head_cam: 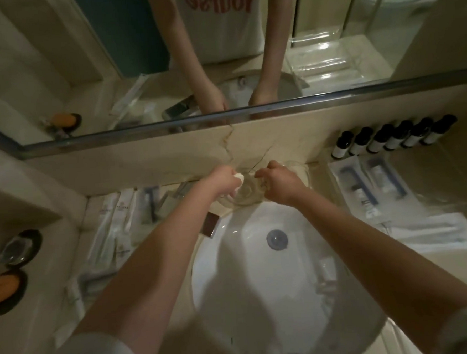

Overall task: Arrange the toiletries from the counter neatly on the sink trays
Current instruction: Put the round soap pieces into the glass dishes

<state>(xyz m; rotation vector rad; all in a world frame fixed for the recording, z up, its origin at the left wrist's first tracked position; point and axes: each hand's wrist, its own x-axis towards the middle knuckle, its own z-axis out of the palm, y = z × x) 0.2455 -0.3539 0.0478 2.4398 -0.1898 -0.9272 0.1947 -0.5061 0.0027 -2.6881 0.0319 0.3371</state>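
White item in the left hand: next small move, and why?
Probably set the small white item down into the clear glass dish: the left hand pinches it just over the dish's left rim, and the right hand seems to grip the opposite rim, steadying it.

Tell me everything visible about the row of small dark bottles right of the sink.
The row of small dark bottles numbers six: dark bodies, black caps, white labels with unreadable print. They stand upright, side by side, against the beige wall below the mirror, right of the sink, behind clear-wrapped packets. The left hand and right hand are both away from them.
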